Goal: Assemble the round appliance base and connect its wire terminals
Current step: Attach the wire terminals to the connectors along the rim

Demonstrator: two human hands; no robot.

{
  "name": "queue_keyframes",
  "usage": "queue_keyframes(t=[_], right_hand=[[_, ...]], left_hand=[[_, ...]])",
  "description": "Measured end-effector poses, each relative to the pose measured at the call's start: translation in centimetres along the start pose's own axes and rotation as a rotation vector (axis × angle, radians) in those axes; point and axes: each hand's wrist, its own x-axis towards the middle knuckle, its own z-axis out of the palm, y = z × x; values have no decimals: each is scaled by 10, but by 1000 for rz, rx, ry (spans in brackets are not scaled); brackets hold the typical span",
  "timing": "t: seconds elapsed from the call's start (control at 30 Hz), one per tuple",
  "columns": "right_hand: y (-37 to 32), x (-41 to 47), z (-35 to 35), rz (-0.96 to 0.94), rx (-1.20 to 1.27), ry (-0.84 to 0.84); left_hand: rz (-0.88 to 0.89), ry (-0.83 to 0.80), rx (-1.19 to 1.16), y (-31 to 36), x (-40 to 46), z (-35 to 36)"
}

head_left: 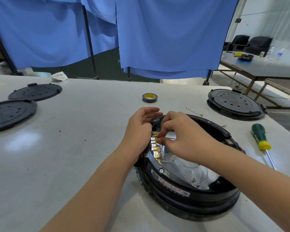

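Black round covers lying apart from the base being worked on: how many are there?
3: two covers at the table's far left, one at far right. None seems hidden.

A single wide-angle view is given, taken from the person's head and aimed forward and down across a white table [90, 123]. The round appliance base [187, 195] is seen close, just below centre, with the left hand [139, 129] and right hand [182, 136] met over its rim. Farther off, blue curtains [171, 36] are faced. Straight lines are bent towards the edges. No second view is supplied.
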Motion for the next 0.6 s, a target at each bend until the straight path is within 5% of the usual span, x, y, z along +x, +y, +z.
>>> queue_keyframes(t=[0.37, 0.6], right_hand=[[-14, 2, -7, -193, -354, -22], [-17, 2, -7, -168, -311, -33]], left_hand=[[20, -34, -19, 1, 1, 0], [19, -35, -37, 0, 1, 0]])
